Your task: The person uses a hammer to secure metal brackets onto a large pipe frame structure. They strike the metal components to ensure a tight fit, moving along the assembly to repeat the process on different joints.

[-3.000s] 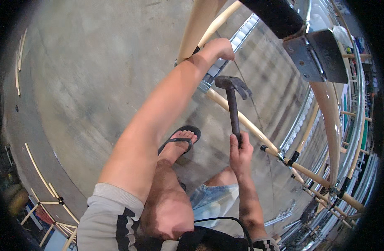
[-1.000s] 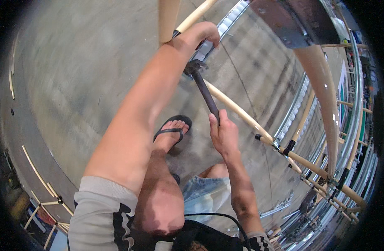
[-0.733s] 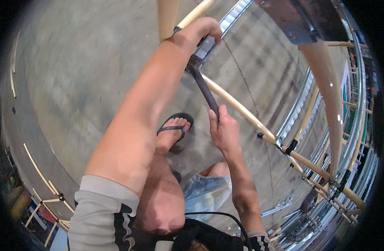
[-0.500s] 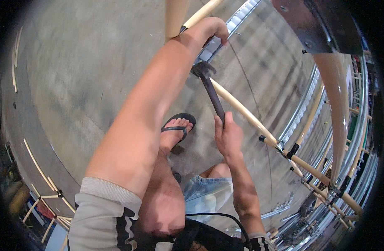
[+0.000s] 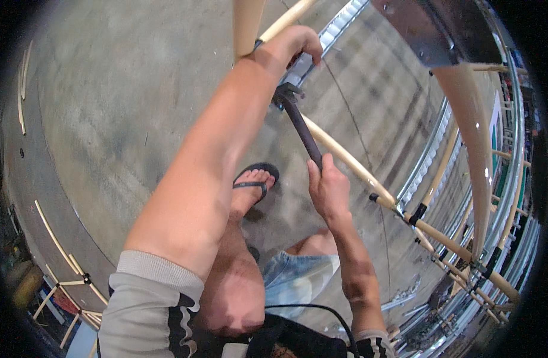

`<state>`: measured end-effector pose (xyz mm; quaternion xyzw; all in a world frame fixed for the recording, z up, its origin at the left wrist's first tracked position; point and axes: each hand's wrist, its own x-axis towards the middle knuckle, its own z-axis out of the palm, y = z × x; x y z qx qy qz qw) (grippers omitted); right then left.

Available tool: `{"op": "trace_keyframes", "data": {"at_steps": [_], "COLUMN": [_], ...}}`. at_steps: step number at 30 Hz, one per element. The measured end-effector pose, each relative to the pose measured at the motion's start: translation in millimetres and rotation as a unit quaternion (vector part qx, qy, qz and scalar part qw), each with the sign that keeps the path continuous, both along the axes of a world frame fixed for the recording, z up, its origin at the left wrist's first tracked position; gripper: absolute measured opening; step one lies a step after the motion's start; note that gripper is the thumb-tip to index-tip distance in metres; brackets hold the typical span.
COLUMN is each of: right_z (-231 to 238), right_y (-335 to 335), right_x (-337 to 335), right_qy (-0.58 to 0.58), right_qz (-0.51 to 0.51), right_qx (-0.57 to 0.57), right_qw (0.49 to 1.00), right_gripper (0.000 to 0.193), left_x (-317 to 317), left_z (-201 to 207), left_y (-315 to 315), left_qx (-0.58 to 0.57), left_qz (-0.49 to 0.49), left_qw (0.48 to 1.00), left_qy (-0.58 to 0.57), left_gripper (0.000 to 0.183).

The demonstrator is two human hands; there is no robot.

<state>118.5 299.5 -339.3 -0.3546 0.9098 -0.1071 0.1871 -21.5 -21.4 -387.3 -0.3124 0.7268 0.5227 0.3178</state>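
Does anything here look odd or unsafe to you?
One thing: the foot wears only an open flip-flop on the concrete floor, right below where the right hand swings a hammer at the wooden pole.

The hammer (image 5: pixel 299 122) lies across the pole (image 5: pixel 345 158), right of the sandalled foot (image 5: pixel 253 185).

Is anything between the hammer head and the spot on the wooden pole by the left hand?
Nothing visible is. The right hand holds the hammer by its handle, its head up close under the left hand, which grips the wooden pole. Only the left fingers sit close by.
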Motion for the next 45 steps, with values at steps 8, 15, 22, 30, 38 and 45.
{"op": "trace_keyframes", "data": {"at_steps": [8, 15, 22, 30, 38, 45], "right_z": [5.2, 2.6, 39.6, 51.2, 62.0, 48.4], "right_y": [-5.4, -3.2, 77.1, 273.9, 370.7, 402.0], "right_x": [0.5, -0.3, 0.0, 40.1, 149.6, 219.7], "right_qy": [0.014, 0.0, 0.009, -0.018, -0.074, -0.069], "right_qz": [0.029, 0.0, -0.209, -0.435, -0.594, -0.631], "right_qx": [-0.047, -0.08, -0.168, -0.274, -0.338, -0.385], "right_qw": [0.998, 0.997, 0.963, 0.858, 0.726, 0.67], "right_gripper": [0.029, 0.03, 0.019, 0.024, 0.03, 0.024], "left_x": [2.8, 18.1, 25.5, 30.8, 76.1, 34.4], "left_z": [2.2, -19.4, 3.0, 13.6, 77.6, 134.5], "left_y": [-4.9, 3.3, 7.8, 48.3, 92.9, 207.1], "left_qx": [0.001, 0.012, 0.001, -0.392, -0.409, -0.311], "left_qz": [-0.006, 0.165, 0.083, -0.01, -0.046, -0.18], "left_qw": [0.999, 0.973, 0.989, 0.897, 0.863, 0.91], "left_qy": [0.037, 0.163, 0.123, 0.204, 0.294, 0.205], "left_gripper": [0.054, 0.031, 0.038, 0.042, 0.057, 0.067]}}
